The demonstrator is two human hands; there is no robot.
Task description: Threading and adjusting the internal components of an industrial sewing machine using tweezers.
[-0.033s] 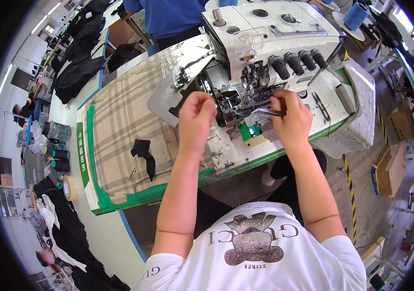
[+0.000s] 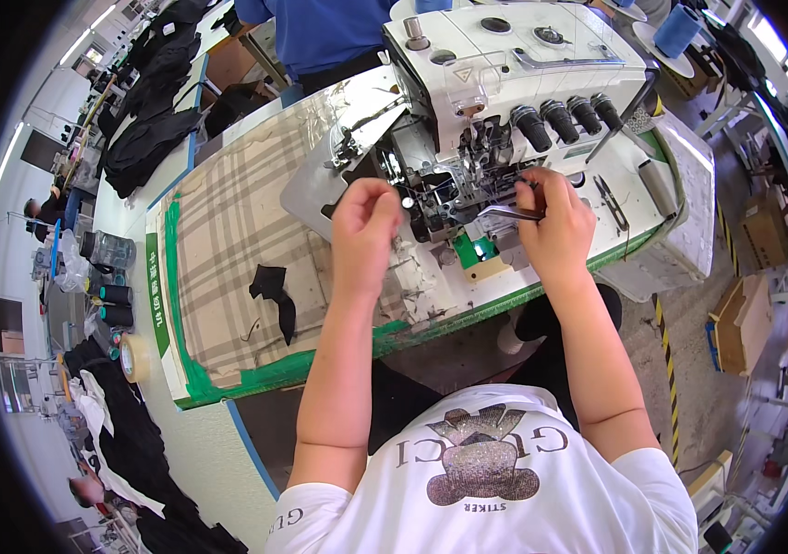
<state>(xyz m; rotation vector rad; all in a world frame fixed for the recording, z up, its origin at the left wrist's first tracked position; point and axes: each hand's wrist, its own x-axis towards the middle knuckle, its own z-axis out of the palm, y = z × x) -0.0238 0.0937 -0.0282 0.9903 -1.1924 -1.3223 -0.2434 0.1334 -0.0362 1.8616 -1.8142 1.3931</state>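
Right hand (image 2: 555, 231) pinching tweezers (image 2: 511, 213) at the overlock sewing machine (image 2: 505, 83) on the desk (image 2: 228, 240); left hand (image 2: 363, 226) curled shut against its open front, grip contents unclear.

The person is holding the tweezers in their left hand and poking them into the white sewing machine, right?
Not quite. The tweezers are in the right hand, not the left. The head view shows that hand pointing them into the white sewing machine. The left hand holds no tool; its curled fingers sit at the machine's open front.
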